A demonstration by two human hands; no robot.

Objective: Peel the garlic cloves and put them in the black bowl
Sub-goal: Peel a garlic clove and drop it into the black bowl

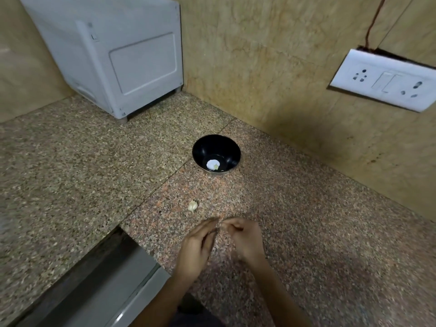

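Note:
The black bowl [204, 147] stands on the granite counter near the back wall. A pale peeled garlic clove [215, 166] lies at its bottom beside a white glare spot. One unpeeled garlic clove [192, 206] rests on the counter between the bowl and my hands. My left hand [197, 247] and my right hand [246, 239] meet fingertip to fingertip just below that clove, low over the counter. Both are blurred. The right fingers are curled in and the left fingers stretch toward them. Whatever sits between the fingertips is hidden.
A grey appliance [122, 57] stands in the back left corner. A white socket plate [387, 80] hangs on the tiled wall at right. The counter's edge, with a steel strip [111, 279] below it, cuts in at the lower left beside my left forearm.

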